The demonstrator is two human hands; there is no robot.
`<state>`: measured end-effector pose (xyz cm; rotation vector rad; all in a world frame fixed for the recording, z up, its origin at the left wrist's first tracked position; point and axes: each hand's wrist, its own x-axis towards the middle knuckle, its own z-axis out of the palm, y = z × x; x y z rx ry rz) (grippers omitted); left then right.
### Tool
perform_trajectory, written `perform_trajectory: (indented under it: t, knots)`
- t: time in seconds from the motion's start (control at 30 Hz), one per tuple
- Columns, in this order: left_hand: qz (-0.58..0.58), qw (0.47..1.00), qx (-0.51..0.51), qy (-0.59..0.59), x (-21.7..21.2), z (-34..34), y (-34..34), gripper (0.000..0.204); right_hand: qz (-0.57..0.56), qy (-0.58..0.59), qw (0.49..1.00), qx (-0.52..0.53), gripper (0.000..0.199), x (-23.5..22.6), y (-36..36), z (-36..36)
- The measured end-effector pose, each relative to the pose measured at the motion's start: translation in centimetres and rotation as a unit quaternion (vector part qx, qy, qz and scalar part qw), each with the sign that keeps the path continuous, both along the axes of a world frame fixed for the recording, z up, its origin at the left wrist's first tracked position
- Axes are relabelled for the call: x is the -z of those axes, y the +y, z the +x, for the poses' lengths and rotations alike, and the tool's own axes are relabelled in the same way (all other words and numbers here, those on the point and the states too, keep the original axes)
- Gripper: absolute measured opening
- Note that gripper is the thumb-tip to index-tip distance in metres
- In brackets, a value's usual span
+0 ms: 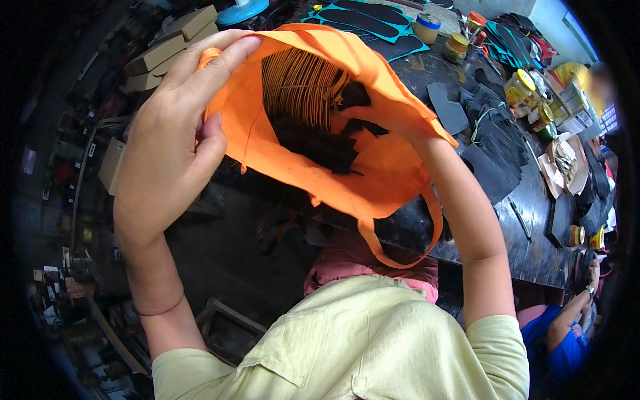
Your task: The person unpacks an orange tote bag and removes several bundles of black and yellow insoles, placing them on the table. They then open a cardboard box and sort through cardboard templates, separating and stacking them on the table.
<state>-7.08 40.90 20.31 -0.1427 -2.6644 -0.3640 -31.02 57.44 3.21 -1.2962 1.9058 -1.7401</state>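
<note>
An orange cloth bag [260, 133] is held up in front of me with its mouth toward me. My left hand [170, 127] is closed on the bag's left rim, thumb on the near side and fingers over the top. Inside is a tied bundle of thin brown-edged sheets [300, 83], packed on edge, with loose black pieces [323, 150] below it. My right hand [383, 117] reaches into the bag from the right, close to the bundle's right end. Shadow and dark pieces hide most of its fingers. One handle loop [437, 223] hangs below the bag.
Black cut pieces [497, 150] lie piled on the dark worktable [533, 250]. Jars, including a blue-lidded one [427, 29], stand farther back, near teal-edged sole shapes [363, 23]. Cardboard boxes [170, 43] are stacked at far left. Another person's arm [567, 320] shows at lower right.
</note>
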Motion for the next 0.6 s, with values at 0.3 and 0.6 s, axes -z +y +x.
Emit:
perform_trajectory:
  t: [0.3, 0.6]
  knots:
    - [-0.026, 0.999, 0.017, 0.010, 0.1, -1.0, 1.2, 0.082, 0.305, 0.181, 0.934, -0.032, 0.064, 2.5, -0.5, 3.4]
    - [-0.057, 0.995, 0.039, 0.076, -0.6, -2.5, 1.2, 0.081, 0.244, 0.209, 0.947, 0.002, 0.059, 3.4, 0.2, 4.6]
